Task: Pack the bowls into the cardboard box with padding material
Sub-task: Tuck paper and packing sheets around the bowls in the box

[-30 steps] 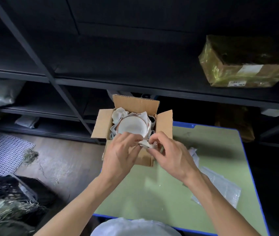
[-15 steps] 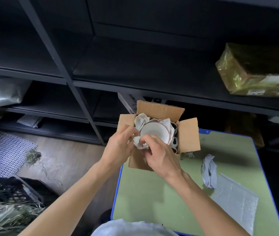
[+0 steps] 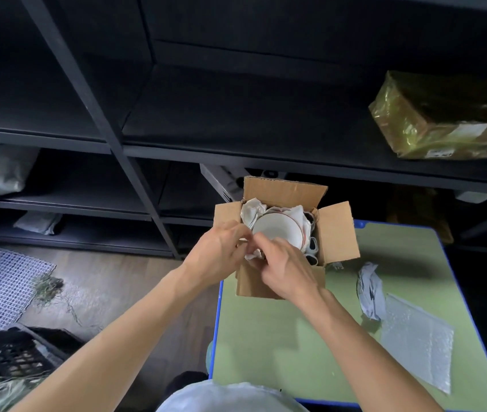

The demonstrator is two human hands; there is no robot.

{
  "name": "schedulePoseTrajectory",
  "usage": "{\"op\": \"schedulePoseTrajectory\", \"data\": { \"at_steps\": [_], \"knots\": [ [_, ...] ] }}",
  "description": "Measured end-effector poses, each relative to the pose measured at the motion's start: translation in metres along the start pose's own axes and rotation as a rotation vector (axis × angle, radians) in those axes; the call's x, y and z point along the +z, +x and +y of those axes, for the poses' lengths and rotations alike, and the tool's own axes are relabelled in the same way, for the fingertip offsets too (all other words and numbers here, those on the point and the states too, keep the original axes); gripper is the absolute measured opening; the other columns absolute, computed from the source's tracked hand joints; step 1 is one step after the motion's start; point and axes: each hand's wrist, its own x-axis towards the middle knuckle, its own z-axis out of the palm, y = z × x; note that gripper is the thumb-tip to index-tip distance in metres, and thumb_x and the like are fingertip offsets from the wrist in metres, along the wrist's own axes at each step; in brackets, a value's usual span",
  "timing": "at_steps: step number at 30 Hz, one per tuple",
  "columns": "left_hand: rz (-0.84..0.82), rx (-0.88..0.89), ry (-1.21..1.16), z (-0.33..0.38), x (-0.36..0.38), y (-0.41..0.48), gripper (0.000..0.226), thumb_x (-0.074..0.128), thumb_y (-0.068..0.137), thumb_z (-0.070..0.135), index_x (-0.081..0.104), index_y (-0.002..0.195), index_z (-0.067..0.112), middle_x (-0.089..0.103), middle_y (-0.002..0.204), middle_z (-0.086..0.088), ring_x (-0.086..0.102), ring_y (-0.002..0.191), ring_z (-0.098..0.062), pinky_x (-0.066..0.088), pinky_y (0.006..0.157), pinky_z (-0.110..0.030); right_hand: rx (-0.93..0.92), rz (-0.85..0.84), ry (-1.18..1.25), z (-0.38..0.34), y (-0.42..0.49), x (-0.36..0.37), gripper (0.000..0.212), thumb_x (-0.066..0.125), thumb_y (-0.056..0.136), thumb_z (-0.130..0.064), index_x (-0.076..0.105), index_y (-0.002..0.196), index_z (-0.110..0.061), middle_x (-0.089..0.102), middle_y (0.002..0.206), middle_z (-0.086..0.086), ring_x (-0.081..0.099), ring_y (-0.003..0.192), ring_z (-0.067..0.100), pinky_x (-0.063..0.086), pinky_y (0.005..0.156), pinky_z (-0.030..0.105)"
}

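An open cardboard box (image 3: 337, 230) stands at the far left corner of the green table (image 3: 280, 337). Inside it a white bowl (image 3: 277, 228) with a thin red rim lies on crumpled white paper padding (image 3: 252, 208). My left hand (image 3: 218, 254) and my right hand (image 3: 286, 269) meet at the box's near left edge. Both pinch a wad of white paper (image 3: 253, 254) between bowl and box wall. The near box wall is partly hidden by my hands.
On the table to the right lie a crumpled grey paper (image 3: 370, 288) and a bubble-wrap sheet (image 3: 417, 343). Dark metal shelving stands behind, with a plastic-wrapped parcel (image 3: 441, 117) at upper right. A black crate (image 3: 13, 349) and straw sit on the floor at left.
The view has swung left, so box and table sit further right in frame. My hands have shifted from the box's near middle to its near left edge, still working the paper wad.
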Motion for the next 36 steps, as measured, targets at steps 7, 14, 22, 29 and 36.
{"op": "schedulePoseTrajectory", "data": {
  "at_steps": [7, 14, 22, 29, 36],
  "knots": [
    [0.006, 0.08, 0.06, -0.007, -0.003, 0.007, 0.011, 0.066, 0.088, 0.016, 0.062, 0.099, 0.016, 0.06, 0.094, 0.005, 0.052, 0.086, -0.018, 0.048, 0.074, -0.039, 0.041, -0.033, -0.032, 0.002, 0.0, -0.006, 0.009, 0.055, 0.096, -0.027, 0.057, 0.104, -0.023, 0.065, 0.091, 0.004, 0.059, 0.088, 0.027, 0.05, 0.071, 0.041],
    [0.056, 0.129, 0.072, -0.013, 0.007, 0.008, 0.003, 0.064, 0.09, 0.015, 0.062, 0.09, 0.015, 0.056, 0.096, 0.003, 0.049, 0.08, -0.022, 0.048, 0.065, -0.047, 0.032, 0.019, -0.024, 0.003, 0.003, 0.0, 0.016, 0.055, 0.091, -0.008, 0.065, 0.094, -0.02, 0.065, 0.096, -0.003, 0.059, 0.091, 0.025, 0.047, 0.07, 0.038],
    [0.058, 0.168, 0.135, -0.015, 0.003, -0.009, 0.011, 0.061, 0.092, 0.024, 0.069, 0.087, 0.019, 0.059, 0.099, 0.009, 0.053, 0.081, -0.019, 0.051, 0.067, -0.04, -0.113, 0.088, -0.074, 0.019, 0.01, 0.004, 0.006, 0.064, 0.092, -0.014, 0.062, 0.091, -0.02, 0.06, 0.091, -0.008, 0.057, 0.086, 0.021, 0.044, 0.061, 0.037],
    [0.104, 0.281, 0.296, -0.015, 0.008, -0.025, 0.036, 0.046, 0.099, 0.035, 0.074, 0.081, 0.021, 0.058, 0.106, 0.008, 0.053, 0.094, -0.016, 0.051, 0.073, -0.03, -0.099, 0.078, -0.027, 0.02, 0.001, 0.006, 0.01, 0.063, 0.093, -0.019, 0.071, 0.089, -0.013, 0.06, 0.097, -0.008, 0.052, 0.097, 0.014, 0.05, 0.074, 0.036],
    [0.063, 0.31, 0.329, -0.021, 0.013, -0.022, 0.034, 0.042, 0.102, 0.032, 0.069, 0.085, 0.02, 0.059, 0.102, 0.008, 0.051, 0.089, -0.019, 0.051, 0.073, -0.035, -0.101, 0.079, -0.079, 0.026, -0.014, 0.015, 0.031, 0.061, 0.089, -0.005, 0.074, 0.114, -0.017, 0.062, 0.102, -0.007, 0.053, 0.104, 0.018, 0.05, 0.081, 0.031]
  ]
}}
